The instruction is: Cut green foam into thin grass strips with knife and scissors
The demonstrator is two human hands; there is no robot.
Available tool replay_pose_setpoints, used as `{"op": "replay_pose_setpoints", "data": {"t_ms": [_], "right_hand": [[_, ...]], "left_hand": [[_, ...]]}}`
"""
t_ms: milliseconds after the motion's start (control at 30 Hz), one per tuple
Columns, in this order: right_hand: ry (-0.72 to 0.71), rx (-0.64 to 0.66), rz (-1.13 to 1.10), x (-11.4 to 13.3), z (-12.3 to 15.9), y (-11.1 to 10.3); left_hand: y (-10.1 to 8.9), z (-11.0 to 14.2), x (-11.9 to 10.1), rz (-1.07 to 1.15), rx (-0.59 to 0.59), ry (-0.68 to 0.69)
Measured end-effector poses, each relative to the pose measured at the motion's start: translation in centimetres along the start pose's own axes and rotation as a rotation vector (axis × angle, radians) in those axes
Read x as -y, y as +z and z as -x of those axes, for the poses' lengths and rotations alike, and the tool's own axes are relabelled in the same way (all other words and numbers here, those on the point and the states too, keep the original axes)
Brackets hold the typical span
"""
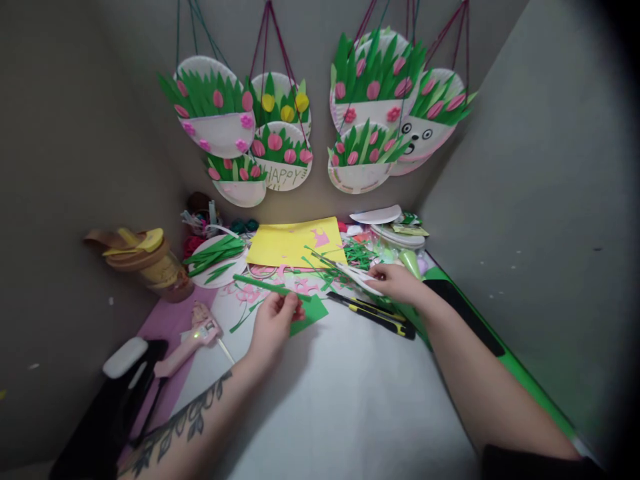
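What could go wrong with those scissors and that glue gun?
The scissors in the right hand might nip the left hand, which holds a green paper strip nearby. A black-and-yellow cutter lies near both hands; it could scratch someone, though I can't tell whether its blade is out. The pink glue gun shows a small light, so it may be hot and could burn a bare arm.
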State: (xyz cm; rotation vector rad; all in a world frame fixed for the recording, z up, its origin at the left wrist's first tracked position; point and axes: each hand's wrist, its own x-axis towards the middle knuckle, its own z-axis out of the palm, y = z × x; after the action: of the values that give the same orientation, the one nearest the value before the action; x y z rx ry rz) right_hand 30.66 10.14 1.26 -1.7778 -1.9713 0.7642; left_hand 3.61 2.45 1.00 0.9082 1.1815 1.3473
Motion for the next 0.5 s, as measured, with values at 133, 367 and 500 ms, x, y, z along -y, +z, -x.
{"op": "replay_pose_setpoints", "data": {"t_ms": [133, 367, 500], "right_hand": [[0.014, 0.233, -0.826, 2.0, 1.0, 1.1], [0.045, 0.438, -1.174, 5.3, 3.2, 5.0], [-0.013, 0.392, -1.059, 6.3, 4.3, 5.9]], "left_hand": [[1.9, -2.2, -3.7, 0.183, -0.026, 0.078], [2.3, -3.6, -6.2, 0.216, 0.008, 0.068], [1.8, -3.8, -5.7, 0.150, 0.046, 0.037]]}}
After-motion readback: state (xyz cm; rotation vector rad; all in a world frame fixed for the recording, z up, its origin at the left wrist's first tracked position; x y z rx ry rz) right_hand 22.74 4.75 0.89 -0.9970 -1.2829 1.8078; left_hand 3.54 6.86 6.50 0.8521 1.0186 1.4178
